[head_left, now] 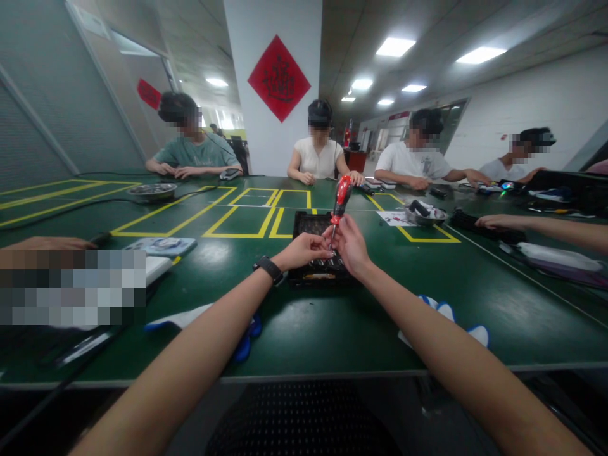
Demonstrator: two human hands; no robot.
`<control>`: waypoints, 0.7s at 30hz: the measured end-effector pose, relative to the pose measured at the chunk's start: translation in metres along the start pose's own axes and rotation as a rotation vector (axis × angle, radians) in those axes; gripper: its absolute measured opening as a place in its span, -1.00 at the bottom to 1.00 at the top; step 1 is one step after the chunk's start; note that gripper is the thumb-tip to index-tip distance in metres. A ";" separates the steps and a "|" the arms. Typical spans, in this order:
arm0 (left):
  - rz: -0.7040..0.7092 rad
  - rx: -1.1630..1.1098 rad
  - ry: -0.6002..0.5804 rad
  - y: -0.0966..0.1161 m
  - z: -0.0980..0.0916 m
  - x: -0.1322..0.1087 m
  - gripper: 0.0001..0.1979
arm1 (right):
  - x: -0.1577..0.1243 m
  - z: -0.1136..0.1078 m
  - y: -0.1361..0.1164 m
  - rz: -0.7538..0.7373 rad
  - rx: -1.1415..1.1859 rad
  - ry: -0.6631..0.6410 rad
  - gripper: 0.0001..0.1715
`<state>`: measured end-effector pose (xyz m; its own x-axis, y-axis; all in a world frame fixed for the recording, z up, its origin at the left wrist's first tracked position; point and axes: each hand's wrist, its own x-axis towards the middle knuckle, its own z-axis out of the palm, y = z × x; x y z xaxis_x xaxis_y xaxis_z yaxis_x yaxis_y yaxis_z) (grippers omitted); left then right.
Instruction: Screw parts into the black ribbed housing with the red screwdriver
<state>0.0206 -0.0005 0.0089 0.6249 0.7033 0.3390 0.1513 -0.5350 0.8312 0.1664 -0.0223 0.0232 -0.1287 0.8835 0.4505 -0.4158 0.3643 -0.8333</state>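
Note:
A screwdriver (341, 197) with a red and black handle stands nearly upright, handle at the top, over an open black case (304, 282). My right hand (350, 248) has its fingers closed around the lower end of the screwdriver. From the other side my left hand (308, 250) pinches at the shaft's tip; whatever small piece its fingers may hold is too small to make out. Small parts lie in the case, partly covered by both hands. A dark watch (268, 270) is on my left wrist.
Blue-and-white gloves (244, 339) lie under my left forearm, and another glove (477, 332) by my right. Metal bowls (152, 192) (426, 218) sit farther back. Several people sit across the green table (304, 354); other people's arms reach in at both sides.

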 end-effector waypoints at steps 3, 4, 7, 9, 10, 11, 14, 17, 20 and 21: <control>0.017 -0.005 -0.056 0.001 -0.001 -0.001 -0.68 | 0.001 -0.002 0.000 0.017 0.014 -0.013 -0.65; 0.027 -0.011 -0.077 0.002 -0.002 -0.001 -0.68 | 0.001 -0.002 0.001 0.026 0.019 -0.020 -0.62; 0.039 -0.020 -0.121 0.003 -0.003 -0.001 -0.68 | 0.002 -0.004 0.001 0.044 0.023 -0.022 -0.60; 0.027 -0.026 -0.128 0.003 -0.003 -0.001 -0.68 | 0.002 -0.004 0.001 0.042 0.021 -0.009 -0.60; 0.020 -0.032 -0.121 0.002 -0.003 -0.001 -0.68 | 0.002 -0.004 0.001 0.040 0.021 -0.004 -0.60; 0.014 -0.041 -0.109 0.001 -0.002 0.000 -0.68 | 0.001 -0.003 0.001 0.035 0.020 0.001 -0.60; -0.010 -0.097 -0.060 -0.001 0.000 0.001 -0.68 | 0.001 -0.002 0.001 0.016 0.016 0.010 -0.63; -0.019 -0.142 -0.035 -0.001 0.002 0.001 -0.69 | 0.001 -0.002 0.001 0.013 0.009 0.015 -0.65; -0.004 -0.151 -0.035 0.000 0.002 0.001 -0.70 | 0.001 -0.004 0.002 0.020 0.011 0.005 -0.65; 0.001 -0.154 -0.042 0.000 0.002 0.000 -0.70 | 0.001 -0.004 0.002 0.018 0.015 0.000 -0.65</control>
<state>0.0222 -0.0013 0.0086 0.6568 0.6811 0.3236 0.0338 -0.4553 0.8897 0.1688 -0.0191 0.0208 -0.1364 0.8898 0.4354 -0.4266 0.3439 -0.8365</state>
